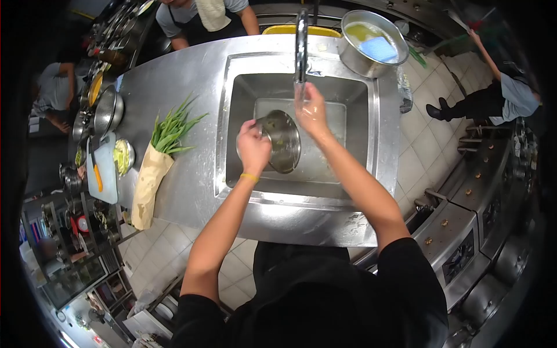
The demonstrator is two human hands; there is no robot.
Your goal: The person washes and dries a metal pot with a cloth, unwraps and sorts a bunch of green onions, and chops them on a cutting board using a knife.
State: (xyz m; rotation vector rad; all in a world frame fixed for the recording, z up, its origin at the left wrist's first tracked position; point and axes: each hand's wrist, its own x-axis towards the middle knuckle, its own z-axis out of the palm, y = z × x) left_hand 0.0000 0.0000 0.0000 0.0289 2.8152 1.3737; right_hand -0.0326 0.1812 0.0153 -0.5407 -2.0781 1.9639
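Note:
My left hand [253,145] is closed on the rim of a round metal bowl [282,142], which tilts inside the steel sink [232,168]. Small greenish bits cling to the bowl's inner wall. Under the mouth of the black-and-chrome faucet [301,52], my right hand [312,111] is wet, with its fingers apart in what looks like running water. Nothing solid shows in that hand, though its fingertips are partly blurred.
A metal pot [353,58] of yellowish liquid with a blue sponge [378,49] stands at the sink's back right corner. Left lie green leaves in brown paper [152,185], a bowl of cut vegetables [123,156] and an orange-handled knife [97,174] on a board [107,188]. Other people stand around.

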